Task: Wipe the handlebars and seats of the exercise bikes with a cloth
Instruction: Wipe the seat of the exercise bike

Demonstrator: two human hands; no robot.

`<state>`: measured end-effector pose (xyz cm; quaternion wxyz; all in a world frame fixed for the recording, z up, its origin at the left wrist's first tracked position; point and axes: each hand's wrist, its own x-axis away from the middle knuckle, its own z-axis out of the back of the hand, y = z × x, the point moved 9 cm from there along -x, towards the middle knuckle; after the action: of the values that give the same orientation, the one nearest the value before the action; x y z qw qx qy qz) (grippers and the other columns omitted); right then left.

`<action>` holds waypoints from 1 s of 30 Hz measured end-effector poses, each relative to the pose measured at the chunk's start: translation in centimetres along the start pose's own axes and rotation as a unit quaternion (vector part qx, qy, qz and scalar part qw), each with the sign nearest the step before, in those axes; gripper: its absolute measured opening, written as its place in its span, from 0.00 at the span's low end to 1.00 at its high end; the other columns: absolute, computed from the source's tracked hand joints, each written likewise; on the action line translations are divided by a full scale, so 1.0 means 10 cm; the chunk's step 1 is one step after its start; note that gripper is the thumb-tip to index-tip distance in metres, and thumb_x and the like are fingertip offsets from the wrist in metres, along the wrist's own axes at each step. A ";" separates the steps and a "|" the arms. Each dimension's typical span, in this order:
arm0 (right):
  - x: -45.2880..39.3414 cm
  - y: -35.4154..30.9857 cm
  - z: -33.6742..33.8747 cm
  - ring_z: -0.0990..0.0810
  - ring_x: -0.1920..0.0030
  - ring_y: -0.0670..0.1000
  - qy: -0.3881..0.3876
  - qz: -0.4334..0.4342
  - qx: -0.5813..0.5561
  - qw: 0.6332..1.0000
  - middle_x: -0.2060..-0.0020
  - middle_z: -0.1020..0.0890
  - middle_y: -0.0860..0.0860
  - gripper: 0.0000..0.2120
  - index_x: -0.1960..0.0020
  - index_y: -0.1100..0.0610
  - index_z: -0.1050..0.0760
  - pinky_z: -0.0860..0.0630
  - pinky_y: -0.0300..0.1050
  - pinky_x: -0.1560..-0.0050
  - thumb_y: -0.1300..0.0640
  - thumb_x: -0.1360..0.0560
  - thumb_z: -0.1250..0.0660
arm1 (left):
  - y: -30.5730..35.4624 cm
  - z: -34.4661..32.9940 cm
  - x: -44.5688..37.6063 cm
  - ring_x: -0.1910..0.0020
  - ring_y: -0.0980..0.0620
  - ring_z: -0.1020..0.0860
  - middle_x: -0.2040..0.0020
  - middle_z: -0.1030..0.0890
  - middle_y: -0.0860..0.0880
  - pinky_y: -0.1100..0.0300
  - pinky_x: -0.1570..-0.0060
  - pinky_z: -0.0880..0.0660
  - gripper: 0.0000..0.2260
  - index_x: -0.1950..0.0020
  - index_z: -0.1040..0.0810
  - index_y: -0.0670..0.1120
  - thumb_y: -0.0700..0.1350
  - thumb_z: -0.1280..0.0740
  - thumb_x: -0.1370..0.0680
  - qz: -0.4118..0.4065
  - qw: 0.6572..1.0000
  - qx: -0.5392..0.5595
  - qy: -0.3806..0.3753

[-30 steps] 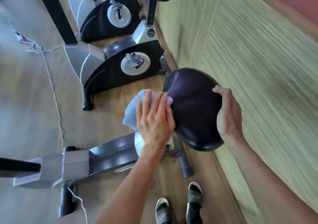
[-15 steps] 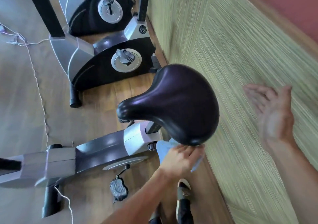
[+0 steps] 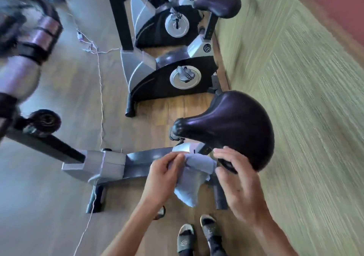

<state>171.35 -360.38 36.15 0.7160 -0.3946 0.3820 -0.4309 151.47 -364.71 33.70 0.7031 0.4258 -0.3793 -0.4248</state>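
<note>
With cloth [image 3: 194, 177] pinched in left hand [image 3: 163, 179] and right hand [image 3: 236, 179] curled at its other edge, just below the near seat [image 3: 236, 126], better to refold to a clean face before wiping again

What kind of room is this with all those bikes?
Probably a gym or fitness room. Exercise bikes stand in a row by the wall: the nearest bike's seat, a second bike behind it, a third bike beyond.

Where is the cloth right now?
In the head view, the light blue cloth hangs low centre between the left hand, which grips it, and the right hand, just below the nearest bike seat.
</note>
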 end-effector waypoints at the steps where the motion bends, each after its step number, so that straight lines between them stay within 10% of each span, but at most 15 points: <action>1: -0.09 -0.13 -0.20 0.30 0.26 0.46 -0.070 0.002 -0.041 0.997 0.31 0.23 0.44 0.21 0.30 0.54 0.25 0.34 0.37 0.29 0.52 0.22 0.32 | 0.18 0.13 -0.01 0.55 0.60 0.17 0.56 0.13 0.58 0.61 0.53 0.22 0.10 0.47 0.13 0.51 0.44 0.35 0.15 -0.013 1.000 -0.018 -0.010; 4: -0.42 -0.53 -0.62 0.32 0.26 0.39 -0.240 0.009 -0.086 0.967 0.28 0.27 0.39 0.31 0.25 0.48 0.31 0.36 0.33 0.29 0.52 0.25 0.24 | 0.71 0.45 0.01 0.53 0.64 0.18 0.55 0.14 0.59 0.63 0.51 0.24 0.10 0.45 0.14 0.48 0.46 0.35 0.15 -0.046 0.993 -0.095 -0.052; 9: -1.02 -1.43 -0.85 0.23 0.63 0.38 -0.347 0.081 -0.084 0.930 0.66 0.19 0.40 0.11 0.59 0.39 0.19 0.29 0.38 0.60 0.55 0.23 0.25 | 1.44 1.22 0.26 0.52 0.57 0.18 0.54 0.16 0.54 0.56 0.48 0.23 0.13 0.45 0.17 0.50 0.58 0.32 0.20 -0.071 0.980 -0.188 0.010; 13: -1.26 -2.02 -1.00 0.18 0.61 0.51 -0.339 0.131 -0.136 0.922 0.63 0.15 0.51 0.08 0.56 0.52 0.16 0.22 0.51 0.58 0.48 0.27 0.23 | 1.45 1.74 0.69 0.63 0.64 0.24 0.64 0.22 0.63 0.57 0.58 0.24 0.12 0.57 0.21 0.58 0.64 0.27 0.29 0.017 0.966 -0.250 0.063; 22: -0.85 -2.76 -1.65 0.16 0.54 0.46 -0.369 0.122 -0.229 0.893 0.56 0.14 0.47 0.20 0.49 0.53 0.18 0.24 0.37 0.54 0.40 0.33 0.26 | 1.62 2.78 1.92 0.72 0.51 0.30 0.71 0.27 0.48 0.60 0.73 0.37 0.15 0.70 0.20 0.46 0.50 0.24 0.26 0.050 0.928 0.031 0.369; 30: 0.18 -3.60 -1.95 0.22 0.34 0.46 -0.473 0.218 -0.276 0.808 0.35 0.22 0.43 0.44 0.28 0.45 0.31 0.24 0.46 0.34 0.27 0.37 0.25 | 1.74 3.18 2.55 0.69 0.51 0.34 0.65 0.27 0.41 0.62 0.67 0.30 0.17 0.52 0.21 0.38 0.51 0.26 0.30 -0.046 0.891 0.269 0.362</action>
<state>143.35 -378.06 60.24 0.7444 -0.6366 0.1747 0.1003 136.77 -392.19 65.22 0.6298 0.7401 -0.1783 -0.1545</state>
